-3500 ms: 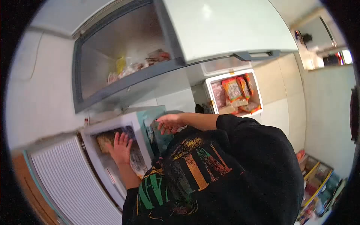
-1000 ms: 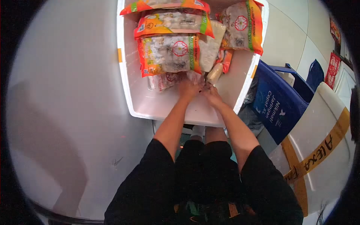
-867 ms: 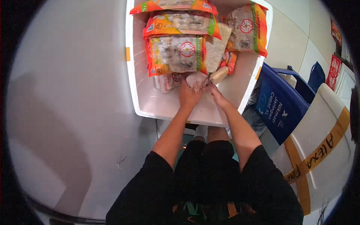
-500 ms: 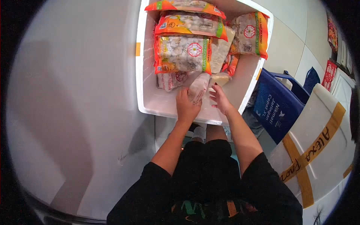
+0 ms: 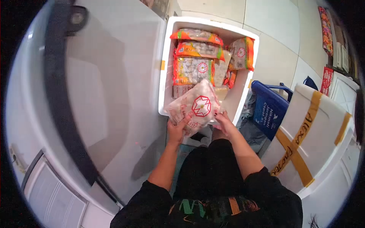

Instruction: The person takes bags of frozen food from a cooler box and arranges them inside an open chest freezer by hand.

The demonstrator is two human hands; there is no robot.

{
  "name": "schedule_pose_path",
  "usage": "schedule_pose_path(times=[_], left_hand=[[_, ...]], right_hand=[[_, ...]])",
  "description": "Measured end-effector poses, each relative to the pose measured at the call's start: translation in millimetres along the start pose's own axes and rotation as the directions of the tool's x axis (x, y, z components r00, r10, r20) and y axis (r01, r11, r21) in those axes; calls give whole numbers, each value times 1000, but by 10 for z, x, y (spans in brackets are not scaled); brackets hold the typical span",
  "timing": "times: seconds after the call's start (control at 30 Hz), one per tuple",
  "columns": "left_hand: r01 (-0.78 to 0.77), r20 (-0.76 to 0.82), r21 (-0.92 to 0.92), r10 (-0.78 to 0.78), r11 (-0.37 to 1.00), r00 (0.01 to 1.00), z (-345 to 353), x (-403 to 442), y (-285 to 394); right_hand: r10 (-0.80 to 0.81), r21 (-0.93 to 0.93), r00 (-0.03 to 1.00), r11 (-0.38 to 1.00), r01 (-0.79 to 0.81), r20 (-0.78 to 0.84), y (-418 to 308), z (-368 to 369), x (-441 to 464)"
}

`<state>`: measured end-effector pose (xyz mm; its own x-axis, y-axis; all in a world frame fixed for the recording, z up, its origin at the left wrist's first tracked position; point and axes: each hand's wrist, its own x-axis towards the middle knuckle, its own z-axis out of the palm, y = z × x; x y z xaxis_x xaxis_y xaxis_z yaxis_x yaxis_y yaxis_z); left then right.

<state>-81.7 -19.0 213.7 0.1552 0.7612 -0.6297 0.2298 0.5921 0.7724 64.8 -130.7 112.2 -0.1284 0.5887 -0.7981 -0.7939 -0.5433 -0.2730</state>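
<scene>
Between my two hands is a clear plastic food pack [image 5: 195, 107] with red print and pale contents, its printed face turned up. My left hand [image 5: 178, 131] grips its lower left corner, thumb on top. My right hand [image 5: 224, 122] pinches its right edge, the fingertips partly hidden. The pack is above the near end of a white foam box [image 5: 162, 87]. Inside the box lie several orange-edged packs, among them a flat one [image 5: 194, 71] in the middle and another pack [image 5: 241, 53] leaning at the right wall. A pale block [image 5: 221, 92] sits beside the held pack.
A large white appliance surface [image 5: 110, 76] stands close on the left. To the right are a blue printed bag or bin [image 5: 268, 110] and a white foam lid or box [image 5: 300, 133] with brown tape and handwriting. Pale tiles [image 5: 273, 49] cover the floor.
The pack has come up out of the box toward me and turned flat, face up. My right hand, previously free and apart, now grips its right edge. The view has shifted.
</scene>
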Motion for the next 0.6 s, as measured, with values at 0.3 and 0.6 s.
schedule_pose_path(times=[0.3,0.6], left_hand=[[244,298,-489,-102,838,949,290,80,-18],[-269,355,898,-212,348,911,65,1118,-153]], right_hand=[[-587,104,805,798,593,-81,-569,421,-524],[-602,160,772,757,633,-205,-672,-140,-477]])
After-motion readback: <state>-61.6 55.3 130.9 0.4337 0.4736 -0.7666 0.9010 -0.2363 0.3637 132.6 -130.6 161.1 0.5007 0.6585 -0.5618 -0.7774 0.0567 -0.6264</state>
